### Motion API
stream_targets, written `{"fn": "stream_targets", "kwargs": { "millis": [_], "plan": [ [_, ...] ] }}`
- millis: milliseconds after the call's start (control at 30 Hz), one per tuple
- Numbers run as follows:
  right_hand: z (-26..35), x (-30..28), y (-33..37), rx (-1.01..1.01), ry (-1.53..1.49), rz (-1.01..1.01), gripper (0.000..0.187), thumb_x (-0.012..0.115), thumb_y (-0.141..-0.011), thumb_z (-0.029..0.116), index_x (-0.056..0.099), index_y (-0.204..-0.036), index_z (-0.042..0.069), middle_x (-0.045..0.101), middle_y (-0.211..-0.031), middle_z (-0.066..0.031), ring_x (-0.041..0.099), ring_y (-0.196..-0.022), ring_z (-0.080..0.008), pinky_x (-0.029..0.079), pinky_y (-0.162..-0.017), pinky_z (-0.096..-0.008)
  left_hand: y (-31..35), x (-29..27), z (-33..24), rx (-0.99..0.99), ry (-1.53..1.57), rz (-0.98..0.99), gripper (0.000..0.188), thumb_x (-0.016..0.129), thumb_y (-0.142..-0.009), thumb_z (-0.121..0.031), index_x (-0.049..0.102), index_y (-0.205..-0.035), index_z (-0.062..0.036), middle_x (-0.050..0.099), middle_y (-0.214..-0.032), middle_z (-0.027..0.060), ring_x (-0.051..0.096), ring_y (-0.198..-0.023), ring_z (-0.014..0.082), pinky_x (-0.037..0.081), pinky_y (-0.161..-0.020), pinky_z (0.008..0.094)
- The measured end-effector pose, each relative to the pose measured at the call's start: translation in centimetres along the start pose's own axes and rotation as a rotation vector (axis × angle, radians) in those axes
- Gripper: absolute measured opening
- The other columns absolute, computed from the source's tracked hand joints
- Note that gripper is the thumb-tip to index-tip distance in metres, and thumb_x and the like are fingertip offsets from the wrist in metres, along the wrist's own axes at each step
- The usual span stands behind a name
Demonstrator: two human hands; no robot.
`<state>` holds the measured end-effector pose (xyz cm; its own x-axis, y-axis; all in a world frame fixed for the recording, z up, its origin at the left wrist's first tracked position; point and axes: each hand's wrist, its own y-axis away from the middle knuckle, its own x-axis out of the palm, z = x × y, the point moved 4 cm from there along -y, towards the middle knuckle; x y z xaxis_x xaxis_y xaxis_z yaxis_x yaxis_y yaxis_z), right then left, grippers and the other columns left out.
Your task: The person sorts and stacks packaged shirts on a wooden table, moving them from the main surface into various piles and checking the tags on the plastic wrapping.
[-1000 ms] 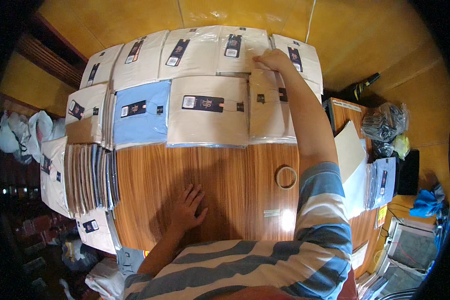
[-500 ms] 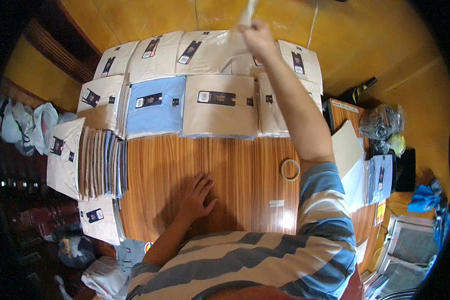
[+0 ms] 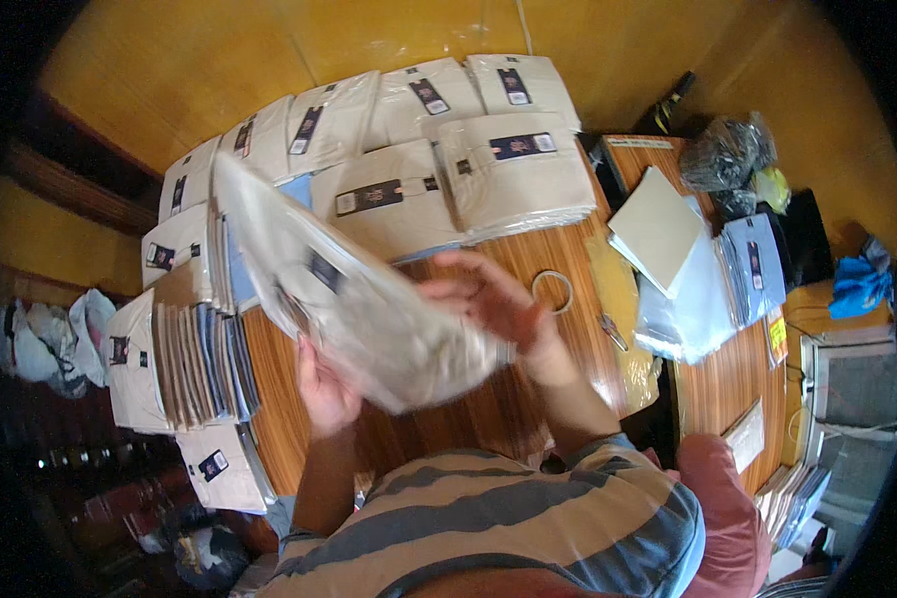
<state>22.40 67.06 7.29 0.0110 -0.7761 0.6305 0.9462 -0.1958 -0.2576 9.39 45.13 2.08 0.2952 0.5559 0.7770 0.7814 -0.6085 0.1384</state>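
A cream folded garment in a clear plastic bag, with a dark tag on it, is held tilted above the wooden table. My left hand grips its lower left edge, the thumb along the rim and the other fingers partly hidden. On the other side, my right hand is smeared by motion, its fingers apart beside the bag's right edge; whether they touch it is unclear. Behind the held bag, stacks of similar cream bagged garments line the far side, and a blue one is mostly covered.
A tape roll lies right of my right hand. Scissors rest on yellowish plastic near the table's right edge. Clear bags, a beige board and blue bagged garments occupy the side surface. A row of bagged garments stands at left.
My right hand has come down from the far wall toward me. My left hand has lifted off the table and now grips a bagged garment. The view has turned rightward.
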Motion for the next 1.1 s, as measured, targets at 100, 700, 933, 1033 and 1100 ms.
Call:
{"fn": "stream_targets", "kwargs": {
  "millis": [100, 700, 933, 1033, 1100],
  "plan": [
    [4.1, -2.3, 1.2, 0.118, -0.251, 0.165, 0.114, 0.059, -0.082, 0.081, 0.026, -0.156, 0.001, 0.051, -0.146, -0.024, 0.057, -0.128, -0.0335, 0.045, -0.107, -0.0449, -2.4, 0.9, 0.0, -0.018, -0.294, -0.019, 0.042, 0.048, -0.108, -0.022, 0.044, -0.144, -0.0026, 0.061, -0.134, 0.0129, 0.061, -0.12, 0.0225, 0.049, -0.104, 0.0404],
    [14.4, -26.9, -6.1, 0.138, 1.598, -0.819, 0.062, 0.079, -0.083, 0.045, 0.067, -0.12, -0.004, 0.074, -0.092, -0.0209, 0.073, -0.083, -0.0277, 0.056, -0.076, -0.0363, -27.9, 11.7, 12.1, 0.187, -1.348, 0.298, 0.064, 0.084, -0.079, -0.025, 0.058, -0.134, -0.0026, 0.069, -0.113, 0.024, 0.07, -0.095, 0.0301, 0.055, -0.085, 0.0363],
    [12.5, -29.0, -4.6, 0.371, 1.44, -0.812, 0.076, 0.061, -0.096, 0.051, 0.05, -0.142, -0.008, 0.063, -0.13, -0.0299, 0.063, -0.122, -0.0326, 0.047, -0.101, -0.0353, -18.7, 13.9, 12.4, 0.528, -1.627, 0.647, 0.118, 0.092, -0.068, -0.023, 0.021, -0.16, -0.0077, 0.007, -0.165, 0.0281, 0.023, -0.152, 0.0399, 0.033, -0.12, 0.0429],
    [12.3, -29.0, -5.1, 0.347, 1.481, -0.795, 0.067, 0.058, -0.098, 0.046, 0.051, -0.138, -0.007, 0.064, -0.127, -0.0302, 0.063, -0.119, -0.0358, 0.047, -0.099, -0.0374, -19.2, 12.7, 14.0, 0.386, -1.648, 0.616, 0.12, 0.093, -0.066, -0.025, 0.02, -0.16, -0.0073, 0.01, -0.163, 0.0324, 0.023, -0.15, 0.0451, 0.033, -0.119, 0.0459],
    [11.9, -29.6, -5.2, 0.296, 1.476, -0.793, 0.055, 0.056, -0.099, 0.042, 0.059, -0.13, -0.003, 0.067, -0.117, -0.0304, 0.065, -0.111, -0.0432, 0.051, -0.092, -0.0435, -19.9, 12.0, 14.4, 0.43, -1.631, 0.604, 0.12, 0.093, -0.066, -0.026, 0.02, -0.16, -0.0064, 0.01, -0.163, 0.033, 0.024, -0.149, 0.0475, 0.033, -0.119, 0.0479]
  ]
}}
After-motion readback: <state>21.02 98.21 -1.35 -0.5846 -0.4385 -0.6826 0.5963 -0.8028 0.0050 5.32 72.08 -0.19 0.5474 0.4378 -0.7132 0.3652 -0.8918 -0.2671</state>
